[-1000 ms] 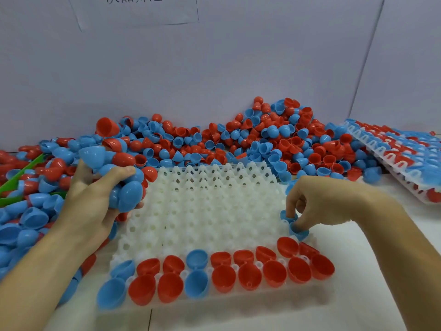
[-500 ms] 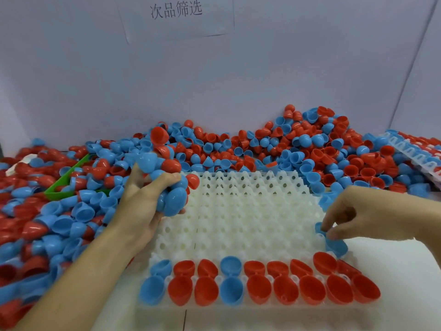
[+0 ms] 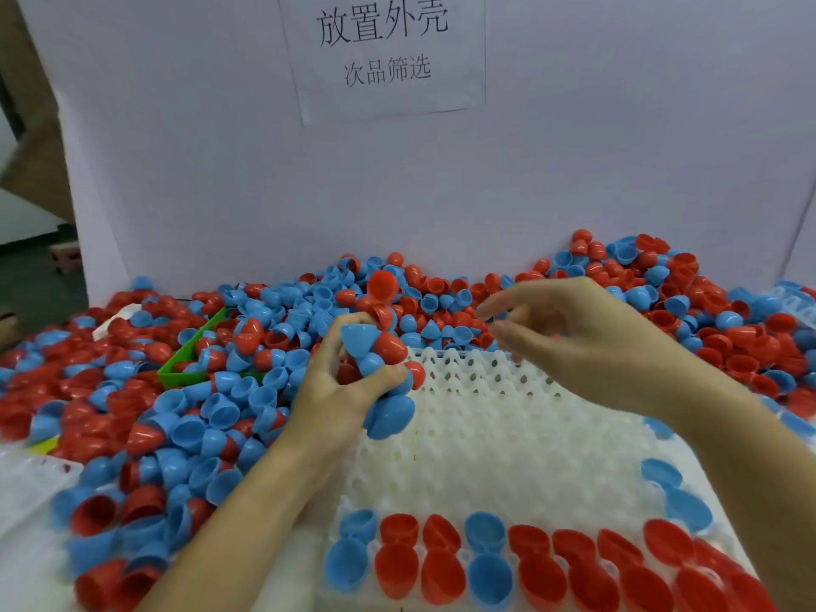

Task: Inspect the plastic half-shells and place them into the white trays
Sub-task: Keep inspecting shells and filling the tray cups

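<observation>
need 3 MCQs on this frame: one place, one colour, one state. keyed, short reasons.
1. Where is the green bin?
A. left of the white tray, in the loose shells
B. on the tray
C. right of the tray

2. What colour are the two shells set along the tray's right edge?
A. red
B. blue
C. green

3. What is the left hand doing?
A. lying flat on the tray
B. gripping a cluster of shells
C. hanging idle, holding nothing

Key: 1 A, the bin's green rim sticks out of the pile left of the tray. 2 B, both are blue, above the red front rows. 3 B, its fingers curl round several red and blue shells.
</observation>
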Demonstrator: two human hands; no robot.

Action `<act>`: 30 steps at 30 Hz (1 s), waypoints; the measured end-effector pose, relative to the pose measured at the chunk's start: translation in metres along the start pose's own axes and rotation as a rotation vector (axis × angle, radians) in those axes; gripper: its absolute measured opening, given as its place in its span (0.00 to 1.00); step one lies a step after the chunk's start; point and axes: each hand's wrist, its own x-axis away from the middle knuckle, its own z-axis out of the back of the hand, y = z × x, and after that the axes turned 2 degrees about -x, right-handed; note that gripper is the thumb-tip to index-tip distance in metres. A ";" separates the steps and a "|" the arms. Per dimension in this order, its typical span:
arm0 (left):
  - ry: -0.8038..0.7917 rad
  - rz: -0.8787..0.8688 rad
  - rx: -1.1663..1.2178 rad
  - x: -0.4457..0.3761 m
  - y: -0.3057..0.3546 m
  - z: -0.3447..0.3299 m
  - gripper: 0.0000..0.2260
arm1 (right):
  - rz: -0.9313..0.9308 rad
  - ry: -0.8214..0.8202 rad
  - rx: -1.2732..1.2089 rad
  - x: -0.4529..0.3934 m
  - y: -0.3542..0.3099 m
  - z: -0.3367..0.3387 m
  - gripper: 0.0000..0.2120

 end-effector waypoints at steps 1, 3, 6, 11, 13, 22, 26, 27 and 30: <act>-0.007 -0.021 -0.024 0.000 0.000 0.000 0.15 | 0.032 0.049 -0.025 -0.010 -0.010 -0.003 0.07; -0.014 -0.041 -0.065 0.000 0.001 0.001 0.16 | 0.088 0.177 -0.080 -0.026 -0.024 -0.012 0.05; -0.024 -0.058 -0.108 0.000 0.000 0.000 0.17 | 0.107 0.276 -0.087 -0.039 -0.033 -0.029 0.04; -0.081 -0.107 -0.093 -0.001 0.000 0.000 0.18 | 0.098 0.244 -0.019 -0.044 -0.026 -0.050 0.06; -0.090 -0.130 -0.121 -0.001 0.001 -0.002 0.19 | 0.117 0.234 -0.035 -0.045 -0.024 -0.050 0.06; -0.241 -0.211 -0.330 0.002 0.006 0.008 0.20 | 0.219 0.181 0.069 -0.044 -0.024 -0.042 0.15; -0.284 -0.196 -0.337 0.002 0.012 0.015 0.20 | 0.180 0.122 0.134 -0.042 -0.019 -0.037 0.10; -0.278 -0.186 -0.332 0.001 0.013 0.016 0.20 | 0.176 0.121 0.144 -0.041 -0.018 -0.037 0.10; -0.280 -0.180 -0.330 0.000 0.014 0.019 0.21 | 0.172 0.084 0.123 -0.040 -0.017 -0.036 0.10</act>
